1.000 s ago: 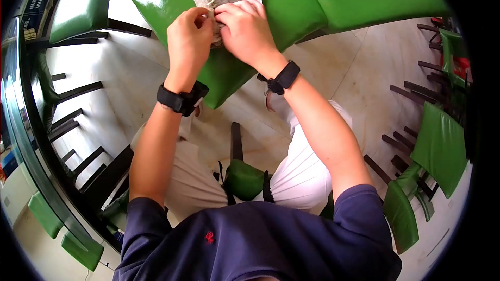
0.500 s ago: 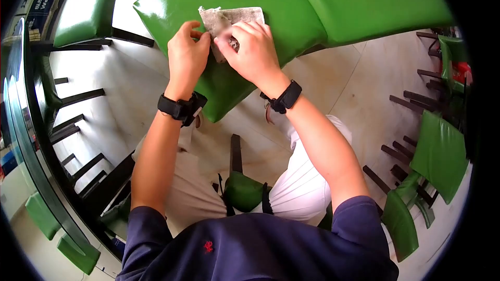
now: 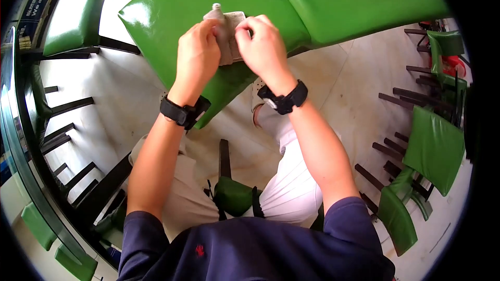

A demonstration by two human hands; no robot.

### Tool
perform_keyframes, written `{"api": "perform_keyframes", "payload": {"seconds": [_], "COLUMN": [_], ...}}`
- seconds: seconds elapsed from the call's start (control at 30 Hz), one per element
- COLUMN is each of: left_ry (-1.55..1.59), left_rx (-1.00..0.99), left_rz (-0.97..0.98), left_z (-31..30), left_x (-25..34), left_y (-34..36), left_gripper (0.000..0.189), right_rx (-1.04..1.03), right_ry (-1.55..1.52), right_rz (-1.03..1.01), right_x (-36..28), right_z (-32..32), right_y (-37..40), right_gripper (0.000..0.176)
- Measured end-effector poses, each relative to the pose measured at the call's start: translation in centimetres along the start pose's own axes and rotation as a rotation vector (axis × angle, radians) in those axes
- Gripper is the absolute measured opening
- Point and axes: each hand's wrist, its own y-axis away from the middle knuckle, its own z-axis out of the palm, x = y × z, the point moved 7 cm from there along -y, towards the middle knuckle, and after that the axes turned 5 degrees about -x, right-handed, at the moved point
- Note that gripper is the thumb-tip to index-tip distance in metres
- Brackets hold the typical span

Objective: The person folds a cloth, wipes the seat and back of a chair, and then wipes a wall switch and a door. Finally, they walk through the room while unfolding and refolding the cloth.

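Observation:
A light grey cloth (image 3: 227, 47) lies on the green chair seat (image 3: 156, 26) in front of me, partly bunched, with one end sticking up. My left hand (image 3: 198, 52) is closed on the cloth's left part, its fingertips slightly blurred. On the right side, my right hand (image 3: 263, 47) has its fingers curled and pinched at the cloth's right edge. The middle of the cloth shows between both hands. Each wrist wears a black strap.
A green chair (image 3: 80, 10) stands at the upper left, beside a glass-topped table (image 3: 31, 161). More green chairs (image 3: 435, 148) are at the right. Below the hands are a pale tiled floor (image 3: 333, 83) and my legs.
The cloth is narrower and more folded. My left hand has moved right onto it, and my right hand has shifted slightly right to its edge. The view has shifted a little.

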Motion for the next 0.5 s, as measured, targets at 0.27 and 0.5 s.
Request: {"api": "perform_keyframes", "payload": {"seconds": [0.27,0.5], "left_ry": [0.742,0.615], "left_rx": [0.025,-0.042], "left_rz": [-0.255,-0.322], "left_z": [-0.4,0.7], "left_x": [-0.9,-0.9], "left_y": [-1.6,-0.8], "left_gripper": [0.026,0.025], "right_rx": [-0.091,-0.154], "right_ry": [-0.145,0.128], "right_rz": [0.09,-0.009], "right_x": [0.1,-0.3], "right_z": [-0.3,0.4], "right_y": [-0.1,0.9], "right_gripper": [0.025,0.038]}}
